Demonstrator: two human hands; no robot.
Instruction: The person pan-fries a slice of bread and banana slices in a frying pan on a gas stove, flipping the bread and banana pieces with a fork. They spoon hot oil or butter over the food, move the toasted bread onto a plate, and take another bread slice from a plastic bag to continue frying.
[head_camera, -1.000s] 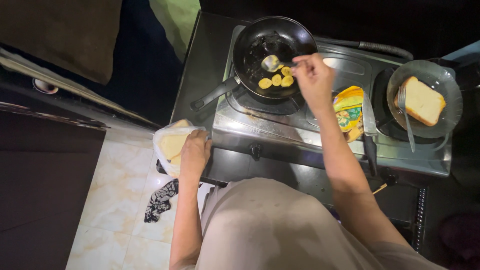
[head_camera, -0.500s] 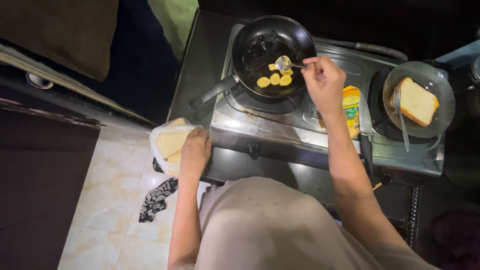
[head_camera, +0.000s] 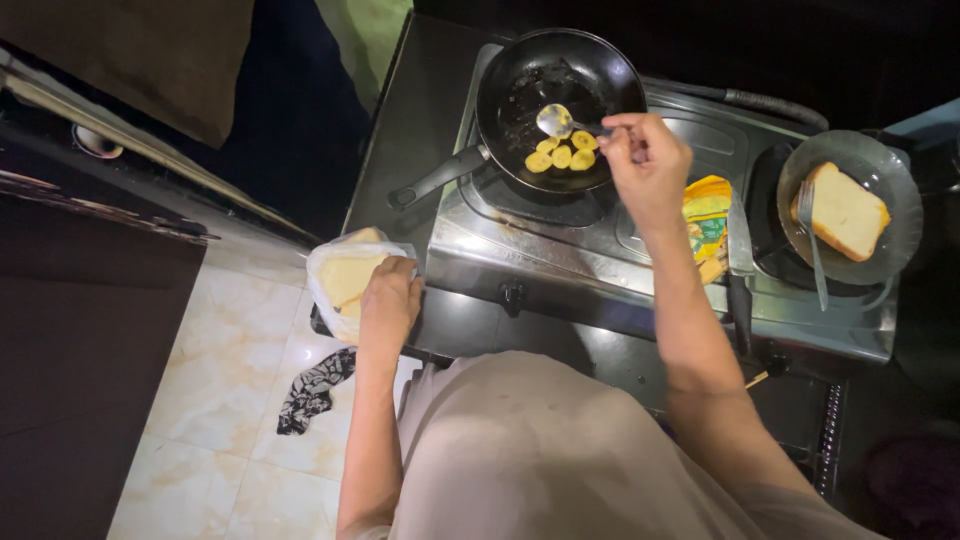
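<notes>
A black frying pan (head_camera: 520, 75) stands on the left burner of a steel gas stove (head_camera: 600, 270). Several yellow round slices (head_camera: 561, 155) lie at its near side. My right hand (head_camera: 648, 165) holds a metal spoon (head_camera: 556, 121), its bowl hovering just above the slices. My left hand (head_camera: 388, 305) rests on a clear plastic bag of bread (head_camera: 340, 280) at the counter's left front corner.
On the right burner sits a glass plate (head_camera: 895, 210) with a slice of bread (head_camera: 845, 210) and a fork (head_camera: 812, 240). A yellow packet (head_camera: 706, 215) and a knife (head_camera: 738, 270) lie between the burners. A dark cloth (head_camera: 310, 390) lies on the tiled floor.
My right hand has shifted the spoon slightly left over the slices in the pan. My left hand has stayed on the bread bag.
</notes>
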